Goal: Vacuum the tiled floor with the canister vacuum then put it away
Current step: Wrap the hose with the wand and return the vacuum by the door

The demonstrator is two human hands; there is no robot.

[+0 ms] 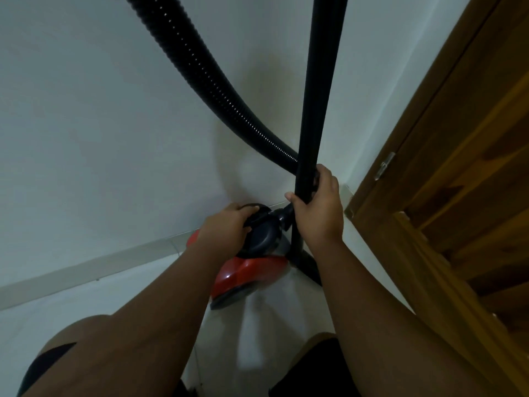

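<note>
A red canister vacuum [246, 272] stands on end on the white tiled floor [86, 299], close to the wall corner. My left hand [226, 224] grips the black handle on its dark top. My right hand [317, 207] is closed around the black wand [317, 96], which stands upright beside the canister. The ribbed black hose [206, 81] arcs from the upper left down behind the wand. The floor nozzle [307, 262] sits at the wand's foot, partly hidden by my right forearm.
A white wall [100, 124] with a pale skirting board [86, 267] runs behind the vacuum. A brown wooden door [458, 196] with a metal hinge [385, 166] stands at the right. My knees show at the bottom edge.
</note>
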